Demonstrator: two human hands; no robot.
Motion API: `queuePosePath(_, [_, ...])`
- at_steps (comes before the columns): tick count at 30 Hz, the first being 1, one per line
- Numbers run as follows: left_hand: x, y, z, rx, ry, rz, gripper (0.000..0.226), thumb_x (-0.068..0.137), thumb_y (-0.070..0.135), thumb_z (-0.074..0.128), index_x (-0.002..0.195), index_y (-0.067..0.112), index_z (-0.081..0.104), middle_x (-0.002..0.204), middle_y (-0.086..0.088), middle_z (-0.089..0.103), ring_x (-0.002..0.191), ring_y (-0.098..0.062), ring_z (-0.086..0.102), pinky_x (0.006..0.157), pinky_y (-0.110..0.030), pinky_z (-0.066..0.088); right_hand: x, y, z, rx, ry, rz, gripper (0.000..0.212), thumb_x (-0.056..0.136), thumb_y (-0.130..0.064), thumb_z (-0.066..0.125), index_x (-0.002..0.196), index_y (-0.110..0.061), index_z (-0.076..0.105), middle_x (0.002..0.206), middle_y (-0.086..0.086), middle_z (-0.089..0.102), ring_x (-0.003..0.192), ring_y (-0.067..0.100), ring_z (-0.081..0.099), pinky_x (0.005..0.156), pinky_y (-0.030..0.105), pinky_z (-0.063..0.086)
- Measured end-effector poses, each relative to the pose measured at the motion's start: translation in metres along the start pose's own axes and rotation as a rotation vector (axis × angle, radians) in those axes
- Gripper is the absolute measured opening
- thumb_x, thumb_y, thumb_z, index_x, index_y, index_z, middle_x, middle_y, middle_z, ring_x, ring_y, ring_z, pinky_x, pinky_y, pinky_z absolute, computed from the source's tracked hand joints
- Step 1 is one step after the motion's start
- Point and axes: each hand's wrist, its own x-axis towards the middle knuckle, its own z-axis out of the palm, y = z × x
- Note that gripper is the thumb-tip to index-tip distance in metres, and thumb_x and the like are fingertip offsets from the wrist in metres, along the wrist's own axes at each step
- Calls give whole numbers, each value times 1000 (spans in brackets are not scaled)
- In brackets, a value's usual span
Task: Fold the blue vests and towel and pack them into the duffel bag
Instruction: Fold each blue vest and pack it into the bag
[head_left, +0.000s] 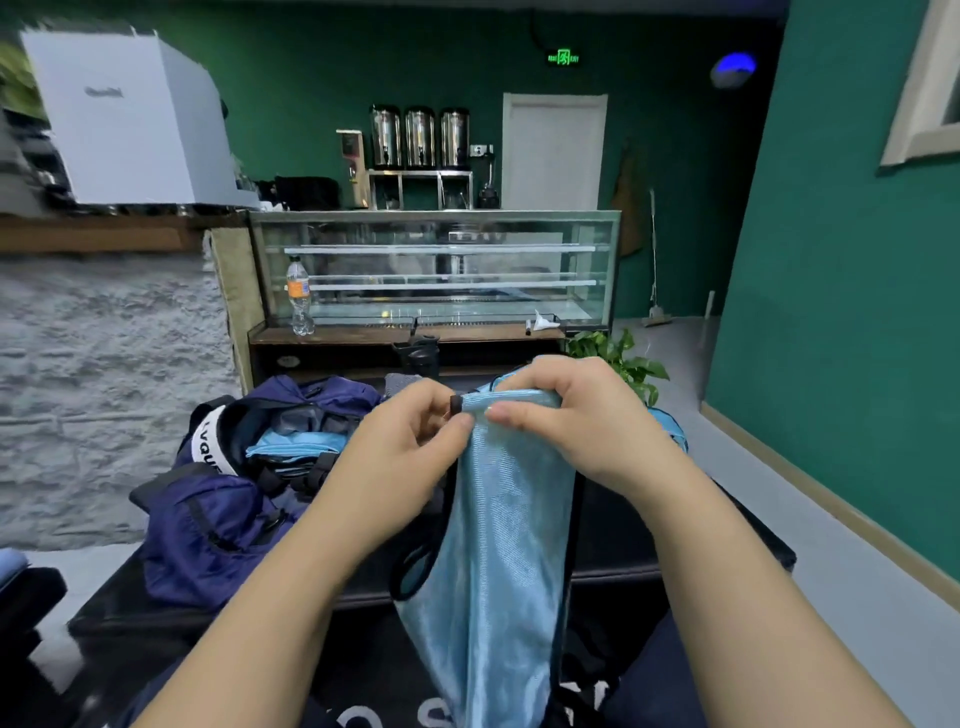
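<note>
A light blue mesh vest (498, 561) with black trim hangs down in front of me over the dark table (675, 545). My left hand (415, 441) pinches its top edge at the black trim. My right hand (571, 415) grips the same top edge just to the right. To the left lies the navy duffel bag (208, 530), unzipped, with folded light blue cloth (296, 444) inside it. Another bit of light blue fabric (672, 428) peeks out behind my right wrist.
Beyond the table stands a glass display case (441, 270) on a wooden shelf with a plastic bottle (300, 296). A green plant (623, 364) sits behind my right hand. A grey stone wall is at the left, a green wall at the right.
</note>
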Motion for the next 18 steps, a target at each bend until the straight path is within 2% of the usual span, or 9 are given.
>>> queuePosePath(3, [8,11,4,-144,-74,-27,24,77,41,60,79,19,51,44,9,39,32,-8,29,37,-18,23,9,-9,-14,10,40,-26,4,83,-20,73,80,-22,74,78,-12,68,74,-3,58,68,12,43])
queuePosePath(5, [12,12,6,-110,-161,-34,18,85,31,62,88,15,55,57,0,55,43,-11,48,47,-21,40,14,-10,-21,37,103,4,5,85,-22,70,84,-20,75,80,-13,70,74,-6,59,67,8,43])
queuePosePath(6, [13,8,6,-15,-211,-25,21,83,35,61,93,16,58,73,-5,66,59,-17,60,61,-28,50,17,-7,-24,39,139,24,6,86,-24,70,83,-22,74,79,-15,69,72,-8,58,64,7,42])
queuePosePath(7, [13,4,6,156,-268,-11,27,82,41,57,97,18,59,88,-6,70,76,-23,66,76,-36,53,20,-4,-28,33,175,44,6,86,-26,69,82,-24,73,78,-17,68,70,-10,58,63,7,42])
queuePosePath(8, [11,1,4,355,-330,1,30,82,44,54,99,19,59,94,-2,70,87,-22,65,84,-39,52,21,1,-31,26,204,65,6,87,-27,69,83,-25,72,79,-19,67,71,-10,59,65,9,44])
queuePosePath(10, [5,-7,-2,683,-417,27,23,88,38,50,100,20,58,97,5,68,92,-14,62,85,-34,48,24,13,-39,41,252,114,9,87,-30,69,87,-22,74,86,-17,70,79,-3,64,74,19,49])
queuePosePath(13, [-4,-12,-12,955,-499,64,22,92,38,45,101,22,56,101,4,66,97,-16,60,81,-31,46,25,28,-51,151,352,198,7,86,-31,70,84,-27,75,87,-8,73,87,19,68,82,39,54])
queuePosePath(15, [-4,-8,-22,1083,-496,86,26,94,44,42,98,22,54,99,3,65,95,-19,59,78,-31,45,28,34,-59,160,373,213,7,86,-32,70,84,-27,74,90,-5,73,91,19,68,82,36,55])
queuePosePath(18, [1,4,-35,1257,-558,254,35,94,57,35,92,25,48,105,5,59,101,-18,57,80,-30,40,35,38,-64,95,356,218,15,86,-35,69,94,-22,74,97,-6,71,93,15,66,79,29,51])
